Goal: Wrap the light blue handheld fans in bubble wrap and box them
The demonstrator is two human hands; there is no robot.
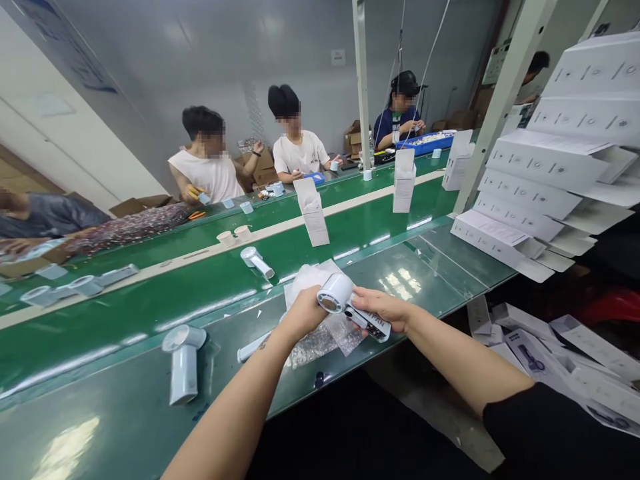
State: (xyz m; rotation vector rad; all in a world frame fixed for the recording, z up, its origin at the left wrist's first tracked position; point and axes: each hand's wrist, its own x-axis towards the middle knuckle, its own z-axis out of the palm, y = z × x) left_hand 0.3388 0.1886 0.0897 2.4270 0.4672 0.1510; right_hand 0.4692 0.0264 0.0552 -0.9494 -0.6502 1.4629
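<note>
A pale blue handheld fan [336, 293] is held between both hands above the near edge of the green bench. My left hand [306, 312] is closed on the side of its round head. Wrapped around its handle is my right hand [383, 308], next to dark printed lettering. Below the fan lie clear bubble-wrap bags [313, 343], partly hidden by the left hand and wrist. Another pale blue fan [183, 363] rests on the bench to the left. The end of a further pale blue piece [253, 347] shows beside my left forearm.
A green conveyor [215, 280] runs behind the bench, carrying a fan [257, 262] and open white boxes [314, 217]. Flat white cartons [545, 173] are stacked at right, with more boxes [530, 353] below. Several co-workers sit across, near a blue tray [430, 143].
</note>
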